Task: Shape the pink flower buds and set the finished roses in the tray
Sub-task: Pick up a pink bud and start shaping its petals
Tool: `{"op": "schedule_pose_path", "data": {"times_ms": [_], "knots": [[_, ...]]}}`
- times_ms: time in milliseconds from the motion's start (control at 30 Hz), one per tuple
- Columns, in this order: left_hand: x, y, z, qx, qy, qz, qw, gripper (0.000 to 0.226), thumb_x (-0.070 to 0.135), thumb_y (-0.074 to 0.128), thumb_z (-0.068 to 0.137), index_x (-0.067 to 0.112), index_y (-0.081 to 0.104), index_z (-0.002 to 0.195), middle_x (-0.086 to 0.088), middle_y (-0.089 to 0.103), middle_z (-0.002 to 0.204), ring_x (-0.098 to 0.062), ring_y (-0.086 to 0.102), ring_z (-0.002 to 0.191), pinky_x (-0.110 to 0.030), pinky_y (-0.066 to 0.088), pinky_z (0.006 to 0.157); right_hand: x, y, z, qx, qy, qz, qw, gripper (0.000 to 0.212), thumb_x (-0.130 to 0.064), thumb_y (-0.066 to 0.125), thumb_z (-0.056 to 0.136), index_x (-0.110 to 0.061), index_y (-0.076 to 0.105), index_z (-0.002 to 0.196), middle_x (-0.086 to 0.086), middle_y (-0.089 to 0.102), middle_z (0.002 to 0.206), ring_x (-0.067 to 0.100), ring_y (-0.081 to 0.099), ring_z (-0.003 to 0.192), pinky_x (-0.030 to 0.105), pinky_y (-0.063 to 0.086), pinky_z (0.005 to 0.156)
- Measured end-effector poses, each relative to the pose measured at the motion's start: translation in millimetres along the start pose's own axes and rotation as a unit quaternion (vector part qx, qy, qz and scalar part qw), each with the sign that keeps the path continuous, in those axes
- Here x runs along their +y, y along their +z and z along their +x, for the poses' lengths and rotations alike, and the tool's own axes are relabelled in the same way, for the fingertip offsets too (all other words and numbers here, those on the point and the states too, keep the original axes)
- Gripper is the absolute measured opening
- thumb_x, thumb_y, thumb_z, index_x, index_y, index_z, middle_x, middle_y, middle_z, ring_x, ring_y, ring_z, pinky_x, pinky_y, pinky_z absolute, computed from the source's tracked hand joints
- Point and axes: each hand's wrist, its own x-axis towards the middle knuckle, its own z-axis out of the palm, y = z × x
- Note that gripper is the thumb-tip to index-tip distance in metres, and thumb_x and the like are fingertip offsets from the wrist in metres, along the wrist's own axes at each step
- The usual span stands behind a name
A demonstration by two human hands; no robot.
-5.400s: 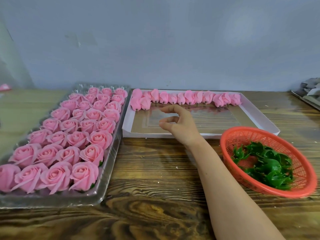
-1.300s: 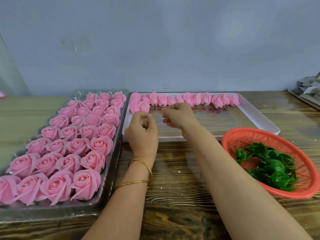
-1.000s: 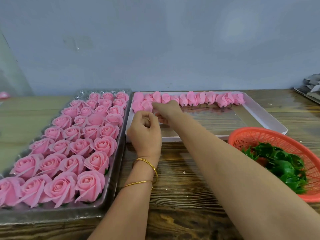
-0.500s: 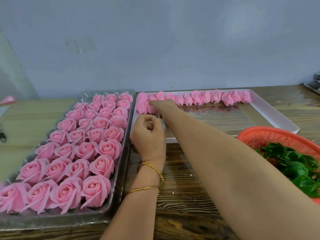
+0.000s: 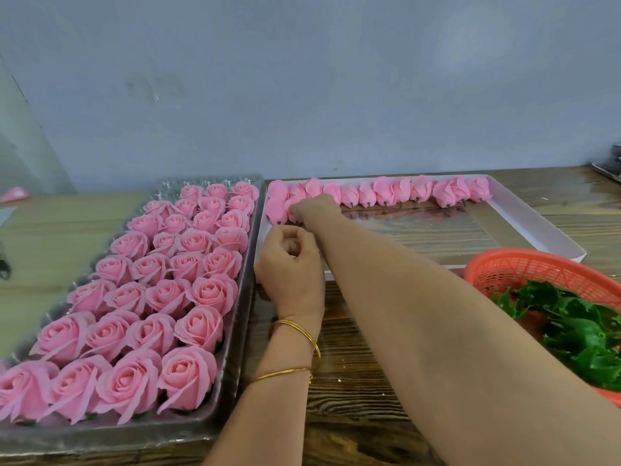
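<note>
Bangles (image 5: 297, 344) of thin gold are circling my left wrist at the near edge of the wooden desk (image 5: 353, 381), and both of my forearms are stretching away from me across the grain. To my left, a clear plastic tray (image 5: 232, 381) is sitting lengthwise on the desk, and the finished roses (image 5: 168, 264) are filling it in neat rows of four, pink faces turned upward, almost to its far end. To my right, an orange mesh basket (image 5: 524, 260) is holding a heap of green leaf pieces (image 5: 578, 334), and my right forearm is passing just beside its rim. Further on, my left hand (image 5: 290, 267) is hovering over the near left corner of a shallow white tray (image 5: 537, 223), its fingers curling into a loose fist with nothing showing inside it. Beyond it, my right hand (image 5: 314, 208) is reaching into the far left corner of that white tray, knuckles facing me and fingertips lying on one pink bud (image 5: 293, 205); whether they are actually pinching it I cannot tell, since the back of the hand is hiding them. The other pink flower buds (image 5: 386, 193) are lying side by side in a row along the tray's far wall, stubs pointing toward me, with a couple more sitting in front at the left end. Behind everything, a plain grey-blue wall (image 5: 302, 95) is rising from the back of the desk.
</note>
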Motion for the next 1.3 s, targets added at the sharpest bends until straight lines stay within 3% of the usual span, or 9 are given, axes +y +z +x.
{"op": "schedule_pose_path", "data": {"times_ms": [167, 500, 633, 767, 900, 1033, 1133, 1300], "knots": [[2.0, -0.8, -0.1, -0.005, -0.008, 0.000, 1.000, 0.029, 0.008, 0.063, 0.085, 0.028, 0.054, 0.066, 0.007, 0.054, 0.052, -0.015, 0.052, 0.052, -0.033, 0.050, 0.059, -1.4, -1.0, -2.5, 0.001, -0.005, -0.008, 1.000, 0.021, -0.027, 0.063, 0.084, -0.017, 0.054, 0.100, 0.011, 0.063, 0.119, 0.031, 0.060, 0.112, 0.047, 0.050, 0.098], [2.0, -2.0, -0.2, -0.005, -0.009, 0.008, 1.000, 0.029, 0.011, 0.063, 0.086, 0.029, 0.055, 0.065, 0.010, 0.053, 0.050, -0.010, 0.053, 0.053, -0.029, 0.049, 0.059, -3.8, -1.7, -3.3, -0.024, 0.002, 0.004, 1.000, 0.021, -0.025, 0.063, 0.082, -0.017, 0.054, 0.100, 0.008, 0.062, 0.113, 0.027, 0.061, 0.102, 0.045, 0.052, 0.097], [1.9, -1.8, 0.2, -0.011, -0.017, 0.007, 1.000, 0.028, 0.011, 0.063, 0.085, 0.028, 0.056, 0.065, 0.010, 0.054, 0.050, -0.007, 0.052, 0.053, -0.028, 0.050, 0.059, -3.3, -1.7, -4.8, -0.016, 0.010, 0.014, 1.000, 0.024, -0.026, 0.065, 0.081, -0.016, 0.054, 0.100, 0.009, 0.062, 0.114, 0.029, 0.061, 0.111, 0.046, 0.051, 0.098], [2.7, -2.8, 1.4, -0.005, -0.009, 0.012, 1.000, 0.031, 0.009, 0.063, 0.085, 0.030, 0.053, 0.063, 0.012, 0.052, 0.049, -0.003, 0.050, 0.051, -0.016, 0.043, 0.056, -0.9, -1.2, -6.9, -0.007, 0.012, 0.028, 1.000, 0.027, -0.029, 0.065, 0.080, -0.016, 0.053, 0.100, 0.011, 0.062, 0.120, 0.031, 0.060, 0.113, 0.046, 0.050, 0.100], [3.4, -2.0, 3.3, 0.007, -0.009, 0.018, 1.000, 0.021, 0.006, 0.063, 0.084, 0.018, 0.058, 0.067, 0.011, 0.051, 0.049, -0.005, 0.048, 0.050, -0.024, 0.044, 0.058, 1.2, -1.9, -10.1, 0.000, 0.008, 0.061, 0.998, 0.034, -0.029, 0.066, 0.078, -0.011, 0.059, 0.105, 0.012, 0.064, 0.118, 0.032, 0.062, 0.112, 0.047, 0.051, 0.098], [2.7, -3.0, 3.7, 0.003, -0.001, 0.022, 1.000, 0.017, 0.007, 0.063, 0.085, 0.014, 0.061, 0.070, 0.011, 0.051, 0.049, -0.005, 0.049, 0.049, -0.023, 0.046, 0.059, 2.1, -7.6, -11.2, 0.027, 0.015, 0.031, 0.999, 0.029, -0.032, 0.065, 0.083, -0.010, 0.049, 0.093, 0.009, 0.057, 0.104, 0.030, 0.061, 0.100, 0.041, 0.055, 0.088], [1.5, -3.6, 4.3, 0.006, -0.004, 0.014, 1.000, 0.018, 0.006, 0.061, 0.085, 0.015, 0.060, 0.070, 0.011, 0.050, 0.048, -0.002, 0.049, 0.049, -0.010, 0.040, 0.055, 3.8, -15.9, -11.3, 0.047, 0.013, 0.031, 0.998, 0.031, -0.032, 0.067, 0.083, -0.011, 0.047, 0.094, 0.010, 0.054, 0.102, 0.029, 0.060, 0.092, 0.039, 0.054, 0.082], [1.3, -2.8, 4.2, 0.003, -0.013, -0.003, 1.000, 0.024, 0.006, 0.060, 0.085, 0.023, 0.058, 0.067, 0.010, 0.051, 0.049, -0.002, 0.049, 0.051, -0.008, 0.038, 0.054, 9.4, -33.3, -18.5, 0.062, -0.015, 0.052, 0.997, 0.048, -0.027, 0.069, 0.082, -0.004, 0.052, 0.120, 0.009, 0.050, 0.104, 0.026, 0.050, 0.089, 0.030, 0.042, 0.070]]}}
